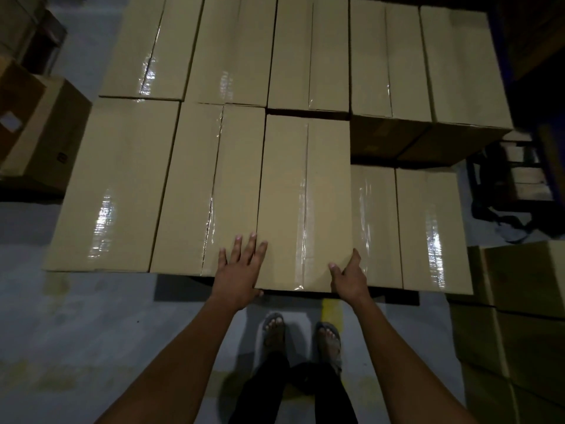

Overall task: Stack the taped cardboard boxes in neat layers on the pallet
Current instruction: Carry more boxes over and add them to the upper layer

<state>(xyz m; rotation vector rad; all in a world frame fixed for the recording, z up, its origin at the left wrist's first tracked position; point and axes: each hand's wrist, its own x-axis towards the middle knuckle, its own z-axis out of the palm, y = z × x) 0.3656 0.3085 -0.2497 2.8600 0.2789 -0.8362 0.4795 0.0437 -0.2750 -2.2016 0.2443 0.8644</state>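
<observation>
Box point(302, 203) held at near corners so it can be lined up with row. Left hand point(240, 270) flat, fingers spread wide. Right hand point(350, 278) curled round corner.

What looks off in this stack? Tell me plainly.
The box under both hands is not seated flush: its near end overhangs the front line of its neighbours, and a dark gap shows at its far end. To its right, two front boxes sit a layer lower.

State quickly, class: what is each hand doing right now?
Left hand: open, fingers flat on the neighbouring box.
Right hand: grips the near right corner of the middle box.
</observation>
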